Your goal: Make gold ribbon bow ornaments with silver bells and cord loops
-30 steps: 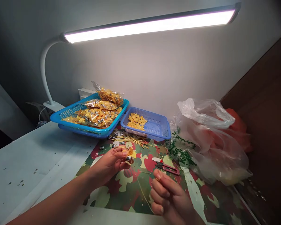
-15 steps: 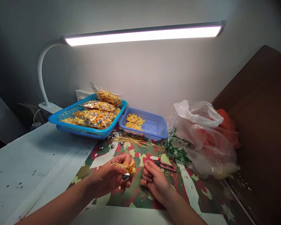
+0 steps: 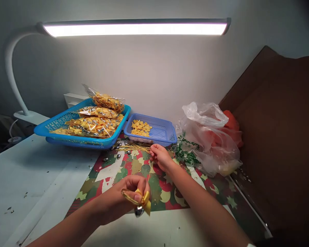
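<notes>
At the lower middle, my left hand (image 3: 136,190) is closed on a yellow ribbon bow (image 3: 146,202). A shiny silver bell (image 3: 138,211) hangs under the bow, and a gold cord loop (image 3: 128,196) sticks out to the left. My right hand (image 3: 159,156) is stretched forward, its thumb and forefinger pinched together. From the bow a thin, pale thread (image 3: 149,173) appears to run up to that pinch; its end is hidden in the fingers. Just left of my right fingertips lie several loose gold cords (image 3: 135,147).
Bagged bows with bells (image 3: 95,127) fill a blue basket (image 3: 50,121) at the left. Yellow bows (image 3: 141,128) lie in a smaller basket (image 3: 164,130). Loose silver bells (image 3: 118,156) are scattered nearby. Plastic bags (image 3: 208,137) stand at the right, under a lit lamp (image 3: 136,29).
My right hand has moved forward, away from my left, to the gold cords. My left hand, still holding the bow, has dropped slightly. The snips are no longer visible. The view has shifted.
</notes>
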`<move>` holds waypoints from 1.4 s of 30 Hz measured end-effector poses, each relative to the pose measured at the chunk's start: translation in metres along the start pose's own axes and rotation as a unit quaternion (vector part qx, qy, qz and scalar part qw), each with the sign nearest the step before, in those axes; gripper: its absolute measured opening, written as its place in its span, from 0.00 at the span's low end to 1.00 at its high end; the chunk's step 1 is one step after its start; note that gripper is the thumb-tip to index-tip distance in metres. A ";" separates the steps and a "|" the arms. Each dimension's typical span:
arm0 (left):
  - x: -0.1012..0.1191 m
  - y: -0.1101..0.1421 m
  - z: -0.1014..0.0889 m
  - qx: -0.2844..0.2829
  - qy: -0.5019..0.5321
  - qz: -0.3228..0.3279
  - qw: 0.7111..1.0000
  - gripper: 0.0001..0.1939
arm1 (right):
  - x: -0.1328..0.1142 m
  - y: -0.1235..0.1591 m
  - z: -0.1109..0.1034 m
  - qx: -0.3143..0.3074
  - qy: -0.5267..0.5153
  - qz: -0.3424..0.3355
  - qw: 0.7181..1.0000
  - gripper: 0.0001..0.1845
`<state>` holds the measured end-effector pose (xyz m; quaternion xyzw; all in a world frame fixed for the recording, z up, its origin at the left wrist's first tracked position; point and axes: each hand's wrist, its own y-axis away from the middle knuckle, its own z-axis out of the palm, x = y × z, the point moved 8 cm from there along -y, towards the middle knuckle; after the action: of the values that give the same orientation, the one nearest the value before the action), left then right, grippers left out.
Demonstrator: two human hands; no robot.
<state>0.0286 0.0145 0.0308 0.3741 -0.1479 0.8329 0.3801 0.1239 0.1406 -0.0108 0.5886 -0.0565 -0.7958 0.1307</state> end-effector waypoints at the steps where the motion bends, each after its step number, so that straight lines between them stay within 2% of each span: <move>1: 0.002 -0.001 -0.003 0.030 0.002 0.009 1.000 0.19 | -0.003 0.005 -0.002 -0.002 0.006 -0.006 1.000 0.18; 5: 0.009 -0.002 -0.016 0.137 -0.019 0.036 0.990 0.17 | -0.019 0.031 -0.008 -0.010 0.017 -0.033 0.999 0.22; 8: 0.010 -0.001 -0.026 0.193 -0.042 0.047 0.979 0.17 | -0.033 0.053 -0.014 -0.003 0.032 -0.061 0.998 0.26; 10: 0.009 -0.001 -0.032 0.222 -0.054 0.059 0.972 0.18 | -0.040 0.070 -0.016 0.008 0.052 -0.097 0.994 0.24; 13: 0.009 -0.001 -0.038 0.243 -0.083 0.076 0.964 0.17 | -0.045 0.100 -0.013 0.019 0.087 -0.174 0.981 0.19; 16: 0.011 0.000 -0.039 0.243 -0.132 0.097 0.956 0.17 | -0.039 0.126 -0.006 0.038 0.171 -0.247 0.953 0.14; 19: 0.016 0.000 -0.035 0.238 -0.187 0.113 0.946 0.17 | -0.035 0.143 -0.001 0.061 0.222 -0.336 0.913 0.12; 21: 0.015 0.000 -0.031 0.226 -0.209 0.110 0.945 0.18 | -0.031 0.147 0.000 0.060 0.212 -0.365 0.905 0.11; 27: -0.007 -0.003 -0.027 0.171 -0.177 0.047 0.968 0.21 | -0.005 0.137 0.003 -0.024 0.117 -0.254 0.960 0.12; 34: -0.013 -0.001 -0.028 0.176 -0.176 0.029 0.968 0.20 | 0.000 0.140 -0.002 0.002 0.100 -0.258 0.961 0.13; 37: -0.007 -0.001 -0.033 0.207 -0.209 0.049 0.955 0.19 | -0.006 0.146 -0.003 0.028 0.143 -0.313 0.939 0.11; 40: -0.001 -0.001 -0.038 0.229 -0.223 0.078 0.944 0.19 | -0.019 0.160 -0.002 0.073 0.227 -0.415 0.878 0.07; 42: -0.001 -0.001 -0.041 0.233 -0.216 0.084 0.945 0.20 | -0.023 0.165 0.001 0.088 0.285 -0.450 0.842 0.07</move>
<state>0.0090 0.0365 0.0020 0.6093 -0.0591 0.7721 0.1704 0.1527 -0.0116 0.0507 0.7595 0.1843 -0.5558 -0.2834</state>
